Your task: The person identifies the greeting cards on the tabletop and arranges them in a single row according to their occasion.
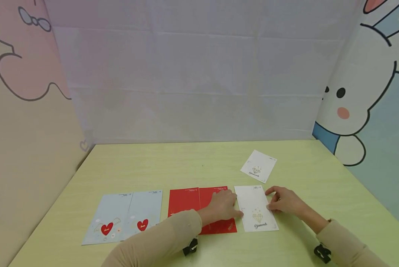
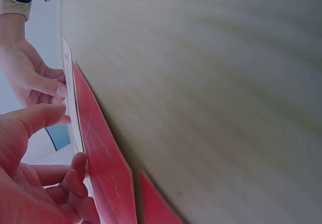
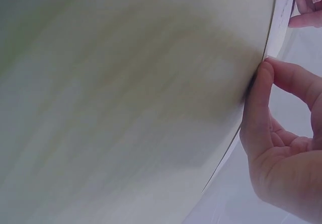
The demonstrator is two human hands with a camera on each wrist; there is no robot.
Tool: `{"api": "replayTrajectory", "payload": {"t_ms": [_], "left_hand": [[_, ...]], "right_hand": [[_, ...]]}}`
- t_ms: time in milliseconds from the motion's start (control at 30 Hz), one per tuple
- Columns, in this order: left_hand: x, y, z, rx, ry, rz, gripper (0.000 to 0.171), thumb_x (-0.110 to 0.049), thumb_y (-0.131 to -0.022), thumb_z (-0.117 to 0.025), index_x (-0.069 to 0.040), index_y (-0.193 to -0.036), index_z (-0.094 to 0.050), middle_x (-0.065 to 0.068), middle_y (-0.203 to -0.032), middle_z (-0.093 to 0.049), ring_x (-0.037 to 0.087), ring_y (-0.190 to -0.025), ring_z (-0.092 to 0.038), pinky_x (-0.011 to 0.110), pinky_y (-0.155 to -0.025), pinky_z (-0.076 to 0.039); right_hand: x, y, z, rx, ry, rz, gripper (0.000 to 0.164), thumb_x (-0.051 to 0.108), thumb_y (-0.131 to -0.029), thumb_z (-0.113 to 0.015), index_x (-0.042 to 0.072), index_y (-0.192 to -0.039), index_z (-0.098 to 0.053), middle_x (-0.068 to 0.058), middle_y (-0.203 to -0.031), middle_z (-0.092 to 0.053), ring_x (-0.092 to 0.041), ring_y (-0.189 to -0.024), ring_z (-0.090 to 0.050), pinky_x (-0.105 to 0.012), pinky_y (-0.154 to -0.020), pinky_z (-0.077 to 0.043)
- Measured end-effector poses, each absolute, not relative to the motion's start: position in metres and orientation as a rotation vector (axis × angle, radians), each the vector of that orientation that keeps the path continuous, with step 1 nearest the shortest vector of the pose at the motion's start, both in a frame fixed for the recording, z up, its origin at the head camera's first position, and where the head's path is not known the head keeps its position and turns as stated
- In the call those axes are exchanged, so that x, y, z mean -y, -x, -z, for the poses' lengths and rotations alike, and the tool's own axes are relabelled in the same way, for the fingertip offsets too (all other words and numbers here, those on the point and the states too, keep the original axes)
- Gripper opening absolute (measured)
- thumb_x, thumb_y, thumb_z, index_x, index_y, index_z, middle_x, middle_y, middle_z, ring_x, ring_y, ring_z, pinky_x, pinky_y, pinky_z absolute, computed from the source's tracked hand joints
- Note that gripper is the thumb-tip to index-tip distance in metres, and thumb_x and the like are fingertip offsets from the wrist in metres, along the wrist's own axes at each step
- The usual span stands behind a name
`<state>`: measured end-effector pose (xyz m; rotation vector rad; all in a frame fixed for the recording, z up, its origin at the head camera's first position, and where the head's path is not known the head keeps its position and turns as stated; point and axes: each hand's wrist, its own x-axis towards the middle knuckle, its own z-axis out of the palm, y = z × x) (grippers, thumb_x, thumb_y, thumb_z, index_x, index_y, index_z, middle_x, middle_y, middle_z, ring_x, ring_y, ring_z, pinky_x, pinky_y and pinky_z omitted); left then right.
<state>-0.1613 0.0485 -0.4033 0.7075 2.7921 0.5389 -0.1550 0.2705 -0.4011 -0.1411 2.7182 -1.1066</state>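
A white card printed with a gold diamond and the word "Diamonds" lies on the table between both hands. My right hand has thumb and index finger pinched together at its right edge, and the right wrist view shows these fingertips meeting there. My left hand spans the right one of two red cards, its thumb and fingertips by the white card's left edge. From the left wrist, the left thumb looks extended and the other fingers loosely bent, gripping nothing.
Two light blue cards with red hearts lie side by side at left. Beyond the white card, a second white diamond card sits at an angle. A white sheet stands behind the pale table; cartoon-printed panels flank it.
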Motion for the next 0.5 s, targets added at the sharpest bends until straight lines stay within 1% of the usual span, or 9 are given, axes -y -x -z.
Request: {"api": "replayTrajectory", "payload": {"t_ms": [167, 267, 367, 400, 500], "left_hand": [[-0.047, 0.163, 0.402, -2.781, -0.698, -0.614, 0.029, -0.036, -0.072, -0.071, -0.013, -0.078, -0.054, -0.006, -0.063, -0.043, 0.008, -0.053, -0.043, 0.025, -0.058, -0.033], [-0.045, 0.166, 0.399, -2.757, -0.69, -0.738, 0.034, -0.034, -0.073, -0.071, -0.009, -0.092, -0.059, -0.006, -0.069, -0.044, 0.008, -0.057, -0.043, 0.021, -0.055, -0.035], [-0.041, 0.172, 0.395, -2.734, -0.706, -0.871, 0.044, -0.032, -0.075, -0.07, -0.006, -0.109, -0.057, -0.005, -0.076, -0.047, 0.008, -0.062, -0.043, 0.019, -0.053, -0.037], [-0.04, 0.174, 0.393, -2.723, -0.712, -0.915, 0.046, -0.031, -0.076, -0.069, -0.005, -0.112, -0.056, -0.004, -0.078, -0.048, 0.008, -0.063, -0.043, 0.019, -0.053, -0.038], [-0.037, 0.183, 0.387, -2.706, -0.729, -1.026, 0.045, -0.028, -0.078, -0.067, -0.003, -0.114, -0.055, -0.001, -0.082, -0.051, 0.01, -0.066, -0.045, 0.02, -0.056, -0.039]], "right_hand": [[-0.271, 0.155, 0.399, -2.679, 0.126, 1.146, 0.036, 0.006, -0.073, -0.07, -0.004, -0.103, -0.052, -0.005, -0.064, -0.051, -0.018, -0.055, -0.052, -0.03, -0.051, -0.045], [-0.273, 0.156, 0.397, -2.64, 0.096, 1.201, 0.037, 0.008, -0.076, -0.067, -0.006, -0.106, -0.051, -0.006, -0.067, -0.053, -0.019, -0.058, -0.054, -0.031, -0.054, -0.047], [-0.278, 0.16, 0.393, -2.597, 0.075, 1.287, 0.038, 0.01, -0.081, -0.062, -0.01, -0.11, -0.047, -0.008, -0.073, -0.055, -0.02, -0.063, -0.056, -0.032, -0.059, -0.049], [-0.28, 0.161, 0.392, -2.586, 0.065, 1.318, 0.039, 0.012, -0.083, -0.06, -0.011, -0.111, -0.046, -0.009, -0.076, -0.056, -0.021, -0.065, -0.057, -0.032, -0.06, -0.05], [-0.288, 0.169, 0.389, -2.524, 0.041, 1.44, 0.042, 0.014, -0.087, -0.054, -0.014, -0.116, -0.04, -0.015, -0.087, -0.057, -0.023, -0.073, -0.058, -0.032, -0.066, -0.05]]}}
